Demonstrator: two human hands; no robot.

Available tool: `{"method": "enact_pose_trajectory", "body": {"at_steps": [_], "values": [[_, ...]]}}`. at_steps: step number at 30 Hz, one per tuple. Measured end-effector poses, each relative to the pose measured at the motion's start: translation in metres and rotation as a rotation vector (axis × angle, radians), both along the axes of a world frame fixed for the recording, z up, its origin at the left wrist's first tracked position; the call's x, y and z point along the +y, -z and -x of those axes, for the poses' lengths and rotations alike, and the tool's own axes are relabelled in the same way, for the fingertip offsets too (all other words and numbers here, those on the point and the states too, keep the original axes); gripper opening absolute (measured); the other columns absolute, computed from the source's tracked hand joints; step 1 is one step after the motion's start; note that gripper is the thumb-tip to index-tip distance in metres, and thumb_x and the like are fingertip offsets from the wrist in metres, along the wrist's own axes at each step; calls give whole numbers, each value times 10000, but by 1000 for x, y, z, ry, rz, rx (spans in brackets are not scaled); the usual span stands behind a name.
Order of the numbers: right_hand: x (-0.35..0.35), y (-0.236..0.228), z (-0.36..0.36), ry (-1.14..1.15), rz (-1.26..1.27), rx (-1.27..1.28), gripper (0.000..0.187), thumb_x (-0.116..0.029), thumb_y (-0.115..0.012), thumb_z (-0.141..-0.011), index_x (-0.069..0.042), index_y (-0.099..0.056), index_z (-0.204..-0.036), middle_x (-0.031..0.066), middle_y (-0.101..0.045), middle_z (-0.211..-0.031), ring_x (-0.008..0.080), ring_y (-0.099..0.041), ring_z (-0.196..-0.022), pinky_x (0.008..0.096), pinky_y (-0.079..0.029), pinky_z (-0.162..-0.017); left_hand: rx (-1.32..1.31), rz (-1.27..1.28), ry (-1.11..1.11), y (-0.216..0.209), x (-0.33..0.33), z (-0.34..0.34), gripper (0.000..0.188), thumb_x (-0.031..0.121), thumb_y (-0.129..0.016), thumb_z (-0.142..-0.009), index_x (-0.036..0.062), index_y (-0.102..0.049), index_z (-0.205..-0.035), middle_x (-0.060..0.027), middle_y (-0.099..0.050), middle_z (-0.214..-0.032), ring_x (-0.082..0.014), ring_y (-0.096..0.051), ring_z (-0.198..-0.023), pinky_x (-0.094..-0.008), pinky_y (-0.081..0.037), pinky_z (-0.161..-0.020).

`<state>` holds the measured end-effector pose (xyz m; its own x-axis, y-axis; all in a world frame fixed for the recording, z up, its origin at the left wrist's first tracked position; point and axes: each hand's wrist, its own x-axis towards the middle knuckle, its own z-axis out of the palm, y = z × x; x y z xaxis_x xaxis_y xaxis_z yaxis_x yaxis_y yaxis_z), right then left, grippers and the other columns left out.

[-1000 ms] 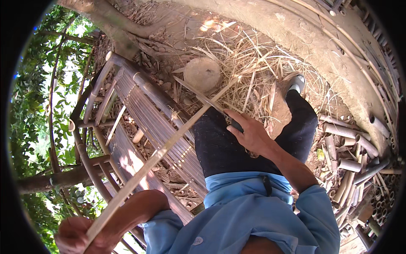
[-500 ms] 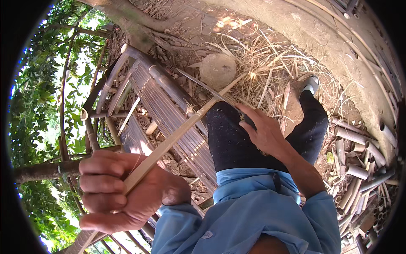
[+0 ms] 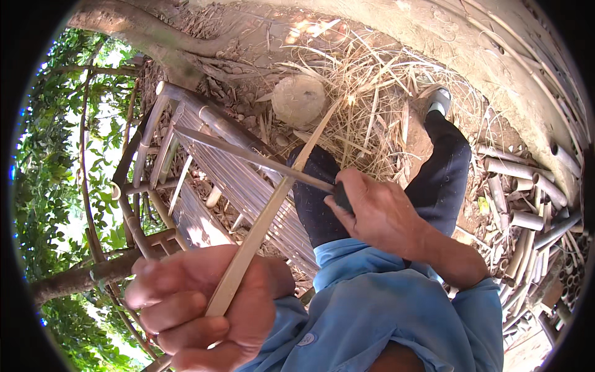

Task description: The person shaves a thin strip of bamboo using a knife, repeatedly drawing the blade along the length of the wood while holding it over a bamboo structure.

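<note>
A long, pale bamboo strip (image 3: 266, 218) slants up and away from my left hand (image 3: 248, 305), whose fingers curl loosely around its near end. Its far tip tapers to a point beyond my left knee. In my right hand (image 3: 384, 214) is a long-bladed knife (image 3: 230, 149), the dark handle gripped in my closed fingers. The blade points left and crosses the strip over my left thigh, apparently touching it; the exact contact is too fine to tell.
To the left stands a bamboo slat bench (image 3: 245, 192). A round stump (image 3: 300, 100) sits ahead, beside a heap of bamboo shavings (image 3: 378, 80). Cut bamboo pieces (image 3: 527, 186) are piled at the right, near an earthen ledge (image 3: 496, 80). Green foliage (image 3: 62, 204) fills the far left.
My right hand has drawn the knife back toward me along the strip, and the blade now lies flatter to the left. My left hand has shifted right and lower, its fingers looser. The view has shifted slightly.
</note>
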<state>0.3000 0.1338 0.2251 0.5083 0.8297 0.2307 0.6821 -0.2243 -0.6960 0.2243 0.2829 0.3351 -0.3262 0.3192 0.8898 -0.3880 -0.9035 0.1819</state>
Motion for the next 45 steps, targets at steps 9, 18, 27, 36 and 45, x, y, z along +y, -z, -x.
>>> {"method": "enact_pose_trajectory", "body": {"at_steps": [9, 18, 27, 36, 45], "values": [[-12, -31, 13, -84, -238, -63, 381, -146, -784, -864, 50, -560, -1101, 177, -675, -894, 323, -705, -691, 422, -545, -549, -45, -77, -6, -9, -5, -4, 413, 170, -546, -933, 190, -358, -565, 54, -204, -535, -93, -310, -536, -354, -407, -712], [-2, 3, 8, -44, -64, -63, 267, -209, -617, -966, 16, -479, -1008, 165, -622, -695, 332, -676, -574, 444, -543, -467, -35, -39, -92, 6, 1, -4, 399, 195, -479, -934, 190, -341, -559, 45, -200, -532, -98, -346, -534, -365, -430, -667], [9, 5, -17, -25, -200, 130, 337, -146, -781, -892, 0, -544, -1083, 188, -669, -802, 359, -703, -642, 437, -563, -540, 96, -102, -8, -2, 11, -11, 468, 180, -527, -1017, 195, -342, -588, 75, -267, -578, -95, -429, -611, -276, -358, -611], [-8, -27, -8, -94, -222, 67, 440, -138, -811, -829, 43, -553, -1135, 157, -666, -827, 335, -694, -650, 427, -559, -567, -17, -57, -8, -3, 4, -10, 427, 200, -556, -898, 184, -312, -548, 38, -195, -552, -147, -325, -561, -375, -376, -735], [0, 1, -8, -162, -165, -5, 184, -140, -612, -962, 12, -515, -1002, 189, -635, -717, 351, -675, -578, 426, -557, -494, 186, -109, 51, 7, 12, 20, 396, 373, -506, -966, 180, -415, -633, 28, -318, -620, -210, -457, -767, -382, -380, -794]]}}
